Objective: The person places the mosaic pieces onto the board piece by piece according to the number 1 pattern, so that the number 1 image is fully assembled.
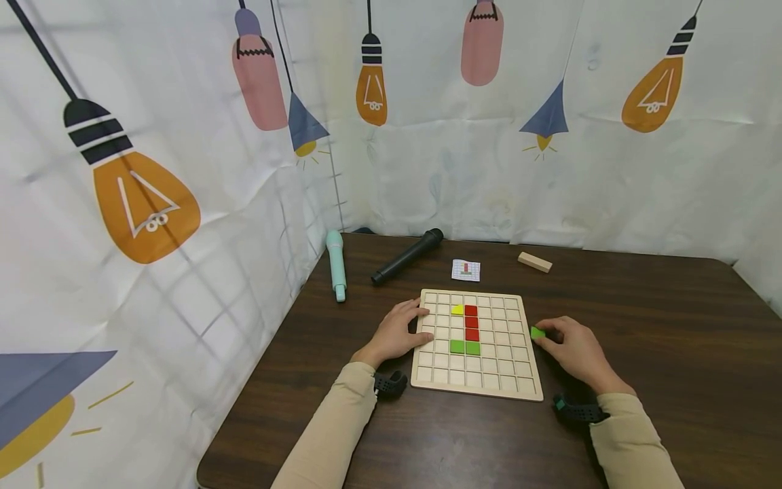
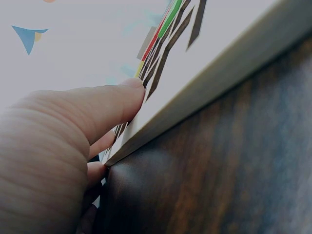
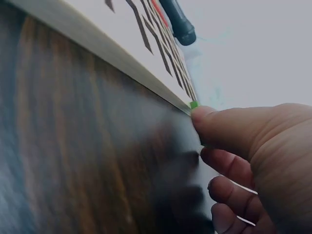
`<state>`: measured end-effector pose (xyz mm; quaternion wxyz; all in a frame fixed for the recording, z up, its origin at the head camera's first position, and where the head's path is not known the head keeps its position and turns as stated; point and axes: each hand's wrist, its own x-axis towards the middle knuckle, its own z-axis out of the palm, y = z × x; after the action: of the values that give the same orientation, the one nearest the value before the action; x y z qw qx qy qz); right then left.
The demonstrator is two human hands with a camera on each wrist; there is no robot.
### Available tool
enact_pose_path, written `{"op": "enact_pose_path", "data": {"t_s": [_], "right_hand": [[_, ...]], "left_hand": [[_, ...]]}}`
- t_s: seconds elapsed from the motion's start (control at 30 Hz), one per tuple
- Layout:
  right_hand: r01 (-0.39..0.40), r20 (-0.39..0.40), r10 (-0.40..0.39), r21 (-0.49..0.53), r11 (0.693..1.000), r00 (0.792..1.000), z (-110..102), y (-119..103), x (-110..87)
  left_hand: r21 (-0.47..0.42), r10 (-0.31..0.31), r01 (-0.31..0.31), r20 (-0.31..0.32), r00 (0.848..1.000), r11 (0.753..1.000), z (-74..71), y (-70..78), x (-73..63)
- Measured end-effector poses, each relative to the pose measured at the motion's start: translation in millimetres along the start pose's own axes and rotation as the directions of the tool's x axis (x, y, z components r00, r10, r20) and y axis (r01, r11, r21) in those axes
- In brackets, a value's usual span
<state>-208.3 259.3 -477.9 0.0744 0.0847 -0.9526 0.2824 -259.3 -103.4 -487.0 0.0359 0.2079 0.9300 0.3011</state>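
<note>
A square wooden grid board (image 1: 446, 377) lies on the table. My left hand (image 1: 397, 331) rests on its left edge, the thumb (image 2: 109, 105) straight across the top face and the fingers along the rim. Three red tiles (image 1: 471, 322) form a column on the board, with a yellow triangular tile (image 1: 457, 310) at upper left of them and two green tiles (image 1: 465, 348) below. Beside the board's right edge, my right hand (image 1: 574, 350) pinches a small green tile (image 1: 537, 333) between thumb and fingers. The fingers hide most of that tile in the right wrist view.
Behind the board lie a small printed card (image 1: 466, 270), a black microphone-shaped object (image 1: 408, 257) and a plain wooden block (image 1: 535, 263). A mint-green stick-like object (image 1: 337, 265) lies near the table's left edge. Patterned cloth (image 1: 427, 176) hangs behind and left of the table (image 1: 672, 339).
</note>
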Motion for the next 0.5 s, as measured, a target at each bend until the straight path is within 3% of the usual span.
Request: {"op": "enact_pose_path", "data": {"t_s": [0.5], "right_hand": [[0.035, -0.007, -0.035, 0.061, 0.998, 0.999, 11, -14, 0.4]], "left_hand": [[-0.005, 0.015, -0.015, -0.01, 1.0, 1.0, 0.0, -0.8, -0.4]]}}
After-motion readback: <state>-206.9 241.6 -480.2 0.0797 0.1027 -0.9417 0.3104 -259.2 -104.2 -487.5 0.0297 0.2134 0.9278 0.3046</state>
